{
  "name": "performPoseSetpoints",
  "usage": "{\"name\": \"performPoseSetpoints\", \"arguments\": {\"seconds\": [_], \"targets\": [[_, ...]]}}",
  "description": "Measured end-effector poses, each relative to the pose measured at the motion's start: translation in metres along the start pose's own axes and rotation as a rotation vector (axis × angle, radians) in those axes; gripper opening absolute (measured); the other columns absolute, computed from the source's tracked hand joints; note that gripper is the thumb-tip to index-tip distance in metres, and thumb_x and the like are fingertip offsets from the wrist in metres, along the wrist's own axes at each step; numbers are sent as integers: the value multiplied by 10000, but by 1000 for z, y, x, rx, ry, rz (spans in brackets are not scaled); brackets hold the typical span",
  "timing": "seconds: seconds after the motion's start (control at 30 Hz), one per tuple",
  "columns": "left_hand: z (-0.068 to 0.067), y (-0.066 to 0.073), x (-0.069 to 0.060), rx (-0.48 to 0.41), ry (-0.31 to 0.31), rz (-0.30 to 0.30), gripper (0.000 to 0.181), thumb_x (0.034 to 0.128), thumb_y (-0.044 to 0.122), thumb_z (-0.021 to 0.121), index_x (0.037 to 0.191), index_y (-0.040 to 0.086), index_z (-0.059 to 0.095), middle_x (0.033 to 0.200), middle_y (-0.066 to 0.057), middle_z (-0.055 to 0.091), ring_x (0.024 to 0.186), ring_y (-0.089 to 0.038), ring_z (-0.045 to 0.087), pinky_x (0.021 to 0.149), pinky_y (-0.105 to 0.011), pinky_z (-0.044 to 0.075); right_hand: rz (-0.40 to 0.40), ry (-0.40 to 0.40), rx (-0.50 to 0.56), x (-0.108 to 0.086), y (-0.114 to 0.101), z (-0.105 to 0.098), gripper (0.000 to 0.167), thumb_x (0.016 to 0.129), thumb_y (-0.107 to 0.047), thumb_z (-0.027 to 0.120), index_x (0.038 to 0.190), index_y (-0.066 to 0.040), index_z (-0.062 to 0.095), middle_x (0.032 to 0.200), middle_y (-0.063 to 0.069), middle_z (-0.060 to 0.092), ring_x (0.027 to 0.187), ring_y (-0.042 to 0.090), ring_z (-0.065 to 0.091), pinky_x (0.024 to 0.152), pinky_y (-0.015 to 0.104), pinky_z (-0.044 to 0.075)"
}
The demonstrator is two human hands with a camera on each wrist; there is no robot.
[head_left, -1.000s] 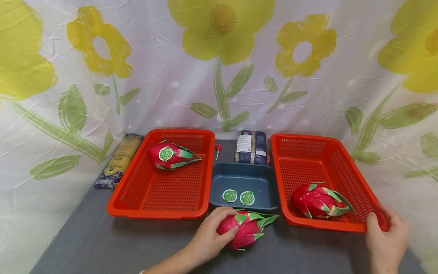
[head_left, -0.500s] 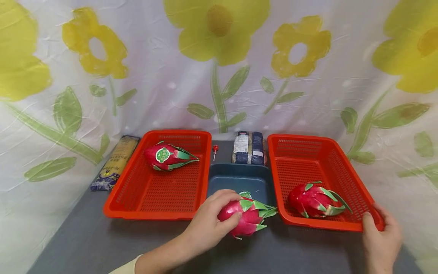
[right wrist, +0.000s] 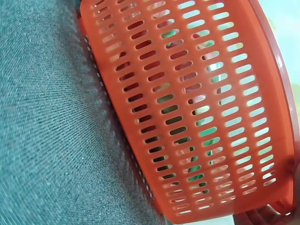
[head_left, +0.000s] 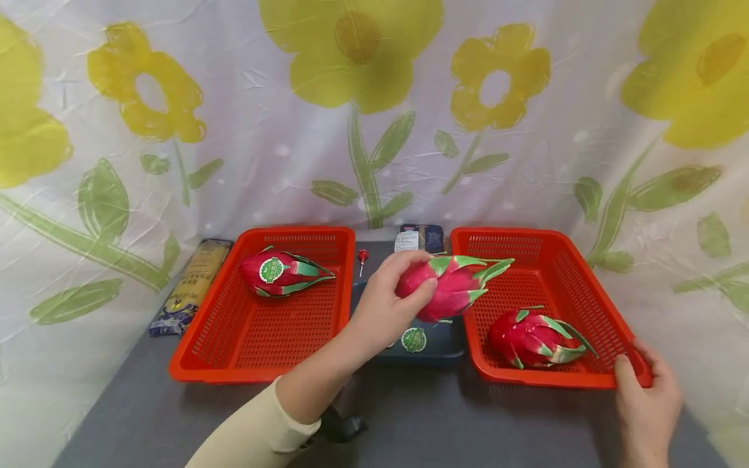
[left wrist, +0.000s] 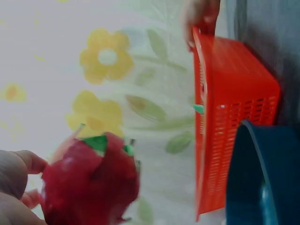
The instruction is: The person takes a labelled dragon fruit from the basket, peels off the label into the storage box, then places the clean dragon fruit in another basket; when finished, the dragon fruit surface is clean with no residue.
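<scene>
My left hand (head_left: 389, 302) grips a red dragon fruit (head_left: 447, 289) with green-tipped scales, raised above the dark blue tray (head_left: 447, 348). In the left wrist view that dragon fruit (left wrist: 91, 180) is held clear of everything else. At the right, my right hand (head_left: 649, 396) pinches the near right corner of the right red basket (head_left: 614, 309). Inside this basket lies another dragon fruit (head_left: 535, 338). The left red basket (head_left: 345, 305) holds a dragon fruit (head_left: 281, 272) with a round green sticker. A similar sticker (head_left: 413, 339) shows in the blue tray, which the left hand partly covers.
A yellow-and-purple packet (head_left: 190, 286) lies left of the left basket. Behind the tray are a red lollipop (head_left: 363, 257) and a dark blue bag (head_left: 420, 238), partly hidden. A flower-print cloth (head_left: 251, 162) hangs at the back of the grey table (head_left: 433, 422).
My left hand has lifted the dragon fruit from the table in front of the tray, up and forward over it and toward the right basket. The right hand keeps its hold on the basket corner.
</scene>
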State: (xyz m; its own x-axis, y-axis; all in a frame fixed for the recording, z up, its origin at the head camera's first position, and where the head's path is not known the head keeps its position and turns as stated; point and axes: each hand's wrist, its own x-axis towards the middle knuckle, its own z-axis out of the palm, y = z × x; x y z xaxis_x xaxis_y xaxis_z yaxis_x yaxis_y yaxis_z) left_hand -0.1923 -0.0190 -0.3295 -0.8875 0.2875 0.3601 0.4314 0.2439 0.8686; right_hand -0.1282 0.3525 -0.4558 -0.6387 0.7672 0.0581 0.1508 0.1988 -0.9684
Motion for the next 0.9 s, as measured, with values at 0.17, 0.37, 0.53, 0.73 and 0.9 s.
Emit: {"name": "performPoseSetpoints", "arguments": {"seconds": [0.17,0.37,0.53,0.73,0.9], "targets": [[39,-20,49,-38,-14,69,391,975,201,672,1347,103,601,1315,-80,573,1128,-208,566,832,-286,584,27,-1,89,1,3,-2,447,959,-168,647,1405,-124,639,1058,-118,598,738,-81,590,612,46,468],[87,-41,94,190,-37,118,361,969,231,676,1310,117,641,1293,-70,619,1186,-214,509,928,-274,493,25,-4,130,0,4,1,437,963,-172,651,1398,-129,645,1065,-109,604,753,-75,601,621,47,474],[121,-51,116,432,-122,71,385,976,305,678,1342,194,630,1303,-4,642,1151,-183,493,893,-312,453,-2,-5,117,-2,4,3,427,969,-165,645,1392,-108,645,1055,-121,608,772,-67,600,634,47,476],[155,-62,126,634,-279,56,383,984,355,675,1340,233,602,1247,53,671,1015,-122,536,795,-255,466,-36,7,9,-1,4,4,432,984,-193,617,1407,-107,633,1090,-105,604,778,-71,579,630,51,470],[169,-72,127,782,-386,34,349,1014,373,626,1335,249,565,1203,60,668,1010,-122,570,832,-276,512,-28,11,31,0,4,4,443,989,-195,612,1419,-90,617,1151,-54,605,826,-65,577,652,43,468]]}}
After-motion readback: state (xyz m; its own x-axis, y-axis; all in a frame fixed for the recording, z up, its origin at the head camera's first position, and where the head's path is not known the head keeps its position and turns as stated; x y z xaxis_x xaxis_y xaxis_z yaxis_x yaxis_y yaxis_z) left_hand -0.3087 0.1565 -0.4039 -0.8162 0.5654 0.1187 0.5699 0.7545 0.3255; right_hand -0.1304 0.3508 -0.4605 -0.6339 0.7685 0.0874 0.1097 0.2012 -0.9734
